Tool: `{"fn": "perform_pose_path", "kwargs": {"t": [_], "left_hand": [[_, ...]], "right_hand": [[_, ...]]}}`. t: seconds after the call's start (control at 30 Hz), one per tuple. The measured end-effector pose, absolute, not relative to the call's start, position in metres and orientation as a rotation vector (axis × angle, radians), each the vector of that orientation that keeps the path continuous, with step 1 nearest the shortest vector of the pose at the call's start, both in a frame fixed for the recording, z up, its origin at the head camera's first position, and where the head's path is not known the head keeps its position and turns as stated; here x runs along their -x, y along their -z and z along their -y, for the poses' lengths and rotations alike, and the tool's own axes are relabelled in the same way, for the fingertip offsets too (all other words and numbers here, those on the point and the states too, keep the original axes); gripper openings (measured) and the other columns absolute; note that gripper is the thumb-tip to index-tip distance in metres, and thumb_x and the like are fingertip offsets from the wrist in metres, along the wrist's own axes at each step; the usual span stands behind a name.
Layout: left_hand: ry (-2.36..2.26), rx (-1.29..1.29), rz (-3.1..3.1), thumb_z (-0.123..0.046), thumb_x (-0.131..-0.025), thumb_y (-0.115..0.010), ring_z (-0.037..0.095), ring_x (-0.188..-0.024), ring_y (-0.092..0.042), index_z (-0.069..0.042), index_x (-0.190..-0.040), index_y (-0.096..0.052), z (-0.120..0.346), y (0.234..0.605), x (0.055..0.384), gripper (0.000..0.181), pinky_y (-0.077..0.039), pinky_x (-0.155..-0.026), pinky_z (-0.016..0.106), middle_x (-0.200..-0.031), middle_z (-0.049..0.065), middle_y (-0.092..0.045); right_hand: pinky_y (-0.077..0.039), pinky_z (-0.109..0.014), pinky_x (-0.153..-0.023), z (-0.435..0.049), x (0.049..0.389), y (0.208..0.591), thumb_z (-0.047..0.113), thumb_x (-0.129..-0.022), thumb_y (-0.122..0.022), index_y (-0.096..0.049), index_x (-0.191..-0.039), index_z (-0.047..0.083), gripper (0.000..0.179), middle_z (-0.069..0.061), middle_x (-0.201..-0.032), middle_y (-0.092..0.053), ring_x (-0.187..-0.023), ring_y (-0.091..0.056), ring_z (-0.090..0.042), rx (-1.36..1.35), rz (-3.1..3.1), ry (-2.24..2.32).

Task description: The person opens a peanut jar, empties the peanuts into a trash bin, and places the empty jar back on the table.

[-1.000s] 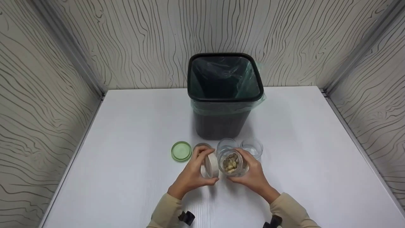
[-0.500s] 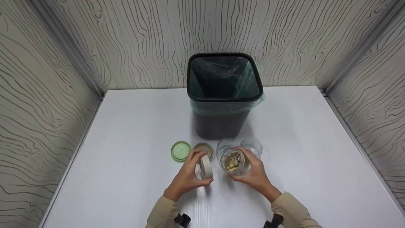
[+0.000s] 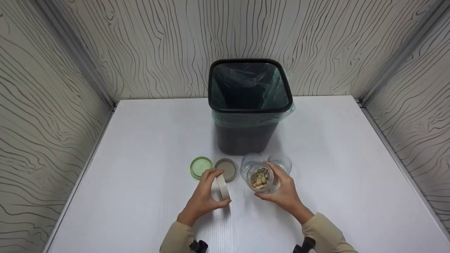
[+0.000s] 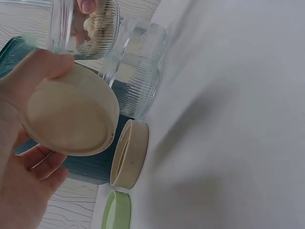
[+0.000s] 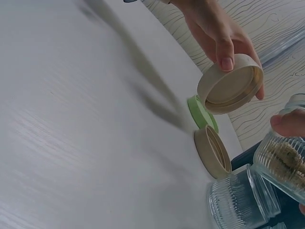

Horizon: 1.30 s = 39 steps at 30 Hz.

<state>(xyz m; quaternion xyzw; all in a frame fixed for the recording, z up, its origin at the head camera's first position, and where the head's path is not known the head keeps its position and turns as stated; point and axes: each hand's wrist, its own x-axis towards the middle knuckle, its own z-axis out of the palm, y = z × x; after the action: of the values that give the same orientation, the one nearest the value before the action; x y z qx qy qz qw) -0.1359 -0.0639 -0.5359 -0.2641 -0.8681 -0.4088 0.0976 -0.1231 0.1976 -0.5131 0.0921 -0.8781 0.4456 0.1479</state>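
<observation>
My left hand (image 3: 203, 198) pinches a cream-coloured round jar lid (image 5: 233, 86) by its rim, tilted on edge above the table. My right hand (image 3: 284, 191) grips a ribbed glass jar (image 3: 269, 181), its open mouth tipped toward the head camera. Unshelled peanuts (image 3: 259, 178) lie inside that jar. Two more clear glass jars stand just behind: a left glass jar (image 3: 250, 160) and a right glass jar (image 3: 283, 161), both partly covered by the held jar or my right hand. A green lid (image 3: 201, 166) and a beige-brown lid (image 3: 226, 168) lie on the table beyond my left hand.
A dark bin (image 3: 246, 138) with a green-tinted plastic liner (image 3: 274, 91) stands behind the jars and lids. The white table (image 3: 140, 147) meets wood-grain patterned walls (image 3: 168, 45) at the back and both sides.
My left hand has drawn the cream lid away from the jar, leftward and slightly toward me, uncovering the beige-brown lid. My right hand with the jar has shifted slightly right.
</observation>
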Motion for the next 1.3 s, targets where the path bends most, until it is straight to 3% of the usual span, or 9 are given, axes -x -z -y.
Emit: {"fn": "perform_pose_path", "kwargs": {"t": [0.3, 0.63, 0.9, 1.3], "left_hand": [[1.250, 0.719, 2.622, -0.025, -0.065, -0.086, 0.027, -0.125, -0.052, -0.005, -0.134, -0.048, 0.070, 0.544, 0.134, 0.081, -0.049, -0.103, 0.042, -0.133, 0.011, -0.051], [1.315, 0.711, 2.600, -0.020, -0.064, -0.086, 0.025, -0.121, -0.056, -0.001, -0.132, -0.048, 0.075, 0.553, 0.133, 0.081, -0.049, -0.104, 0.042, -0.129, 0.011, -0.054], [1.306, 0.716, 2.573, -0.015, -0.062, -0.086, 0.024, -0.118, -0.057, 0.001, -0.129, -0.046, 0.078, 0.564, 0.130, 0.080, -0.051, -0.101, 0.041, -0.126, 0.013, -0.055], [1.284, 0.707, 2.585, -0.016, -0.059, -0.090, 0.028, -0.121, -0.055, 0.003, -0.130, -0.046, 0.086, 0.569, 0.128, 0.086, -0.047, -0.105, 0.044, -0.127, 0.015, -0.054]], "right_hand": [[-0.039, -0.007, -0.099, -0.200, 0.123, 0.514, 0.011, -0.049, -0.094, -0.056, -0.131, 0.006, 0.090, -0.011, -0.129, -0.063, -0.121, -0.047, 0.010, -0.270, 2.465, -1.310], [-0.037, -0.004, -0.098, -0.202, 0.124, 0.517, 0.012, -0.049, -0.095, -0.058, -0.129, 0.004, 0.089, -0.016, -0.127, -0.064, -0.120, -0.050, 0.008, -0.276, 2.426, -1.332], [-0.034, -0.001, -0.099, -0.204, 0.123, 0.514, 0.008, -0.049, -0.094, -0.055, -0.131, 0.000, 0.091, -0.017, -0.130, -0.062, -0.119, -0.042, 0.018, -0.244, 2.423, -1.396], [-0.033, 0.001, -0.100, -0.207, 0.123, 0.514, 0.008, -0.049, -0.094, -0.054, -0.132, 0.000, 0.092, -0.016, -0.131, -0.061, -0.119, -0.041, 0.020, -0.218, 2.434, -1.418]]}}
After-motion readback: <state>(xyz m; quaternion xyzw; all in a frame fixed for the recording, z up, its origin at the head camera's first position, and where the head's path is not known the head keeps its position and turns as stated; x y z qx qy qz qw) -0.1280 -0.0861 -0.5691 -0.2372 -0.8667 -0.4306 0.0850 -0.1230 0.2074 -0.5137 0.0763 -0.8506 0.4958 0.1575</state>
